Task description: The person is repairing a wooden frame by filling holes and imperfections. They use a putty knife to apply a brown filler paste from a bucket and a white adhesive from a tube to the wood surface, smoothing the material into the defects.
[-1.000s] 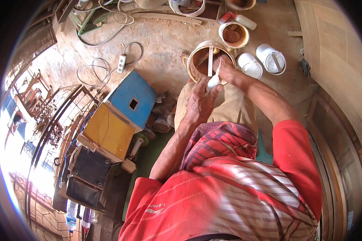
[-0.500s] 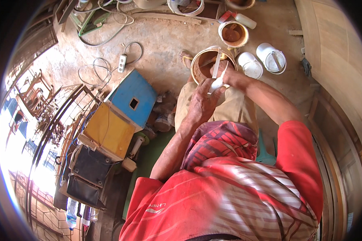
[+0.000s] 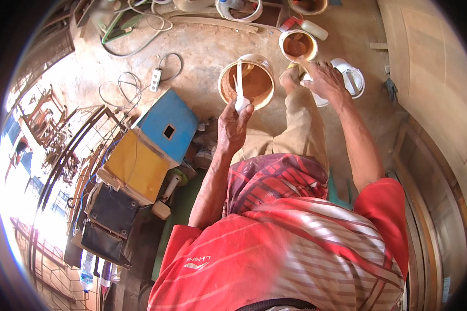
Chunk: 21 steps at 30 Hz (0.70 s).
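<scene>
My left hand (image 3: 232, 123) is closed round a small white bottle (image 3: 241, 103) with a thin spout, at the near rim of a large stained bucket (image 3: 269, 70) holding brown material. A pale flat strip (image 3: 239, 68) stands out across that bucket's opening. My right hand (image 3: 324, 78) grips a narrow tan tool (image 3: 305, 66), partly hidden by the fingers, just below a smaller bucket (image 3: 313, 45) of brown material. White tubs (image 3: 350, 70) lie partly hidden behind that hand.
Coloured wooden boxes (image 3: 135, 168) stand at my left, near a power strip (image 3: 155, 79) with loose cables. More containers (image 3: 246, 13) and a pale bottle (image 3: 317, 29) line the back. Wooden panels (image 3: 420, 62) stand at the right. My feet and knees are below the buckets.
My right hand has come out of the large bucket and moved right, toward the smaller one. My left hand, with the white bottle, and the large bucket have shifted left.
</scene>
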Tool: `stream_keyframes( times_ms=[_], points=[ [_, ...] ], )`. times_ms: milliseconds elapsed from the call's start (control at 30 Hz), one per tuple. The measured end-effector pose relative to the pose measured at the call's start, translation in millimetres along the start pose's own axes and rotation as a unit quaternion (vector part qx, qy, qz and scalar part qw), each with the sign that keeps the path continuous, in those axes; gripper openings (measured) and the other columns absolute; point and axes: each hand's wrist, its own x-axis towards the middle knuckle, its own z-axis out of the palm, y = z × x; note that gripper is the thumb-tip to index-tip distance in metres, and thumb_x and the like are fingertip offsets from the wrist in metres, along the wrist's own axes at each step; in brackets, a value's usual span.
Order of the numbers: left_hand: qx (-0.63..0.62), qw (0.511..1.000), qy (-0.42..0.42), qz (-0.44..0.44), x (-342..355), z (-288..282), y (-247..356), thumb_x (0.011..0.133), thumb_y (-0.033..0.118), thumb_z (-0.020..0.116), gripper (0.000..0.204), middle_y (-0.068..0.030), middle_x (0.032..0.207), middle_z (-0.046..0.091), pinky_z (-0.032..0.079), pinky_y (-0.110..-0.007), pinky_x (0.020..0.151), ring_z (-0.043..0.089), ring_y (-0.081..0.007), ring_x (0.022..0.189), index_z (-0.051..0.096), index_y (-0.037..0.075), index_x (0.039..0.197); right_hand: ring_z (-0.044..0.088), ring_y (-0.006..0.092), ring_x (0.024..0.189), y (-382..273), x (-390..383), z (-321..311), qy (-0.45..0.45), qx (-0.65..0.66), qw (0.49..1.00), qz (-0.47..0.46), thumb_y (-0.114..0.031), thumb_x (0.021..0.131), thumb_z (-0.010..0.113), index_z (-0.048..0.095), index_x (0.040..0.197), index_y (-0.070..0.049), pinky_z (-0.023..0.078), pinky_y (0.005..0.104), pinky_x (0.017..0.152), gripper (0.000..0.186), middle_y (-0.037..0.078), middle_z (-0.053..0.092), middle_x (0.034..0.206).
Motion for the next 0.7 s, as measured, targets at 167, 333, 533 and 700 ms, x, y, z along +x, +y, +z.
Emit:
stream_keyframes(
  times_ms=[167,333,533,700],
  points=[
    [-0.014,0.999,0.041,0.024,-16,-40,8,0.103,0.033,0.072,0.039,-0.0003,0.101,0.069,0.049,-0.027,0.086,0.060,-0.0087,0.093,0.067,0.002,0.126,0.069,0.0389,0.105,-63,11,-8,0.097,0.115,0.980,-0.133,-0.031,0.090,0.076,0.064,0.121,-0.006,0.059,0.0466,0.082,0.041,0.020,0.070,0.114],
    [0.008,0.996,0.056,0.068,-39,-77,19,0.102,0.023,0.073,0.033,-0.0019,0.101,0.071,0.051,-0.029,0.085,0.062,-0.0101,0.093,0.068,0.003,0.127,0.071,0.0280,0.106,-196,-24,-3,-0.021,-0.042,0.925,-0.378,-0.006,0.089,0.062,0.066,0.118,-0.002,0.062,0.0361,0.085,0.029,0.015,0.069,0.117],
    [-0.004,0.993,0.050,0.109,-66,-126,28,0.102,0.015,0.071,0.028,-0.0029,0.108,0.071,0.049,-0.029,0.092,0.062,-0.0112,0.101,0.069,0.002,0.126,0.049,0.0376,0.140,-276,23,70,0.027,-0.305,0.862,-0.403,-0.036,0.097,0.052,0.059,0.141,-0.005,0.024,0.0528,0.126,0.055,0.021,0.060,0.141],
    [-0.091,0.982,0.064,0.151,-81,-193,47,0.101,0.014,0.071,0.026,-0.0037,0.106,0.072,0.052,-0.031,0.093,0.063,-0.0116,0.101,0.070,0.003,0.124,0.059,0.0370,0.122,-337,49,78,-0.068,-0.279,0.889,-0.356,-0.030,0.095,0.057,0.062,0.128,-0.005,0.038,0.0522,0.108,0.042,0.021,0.066,0.122]
  ],
)
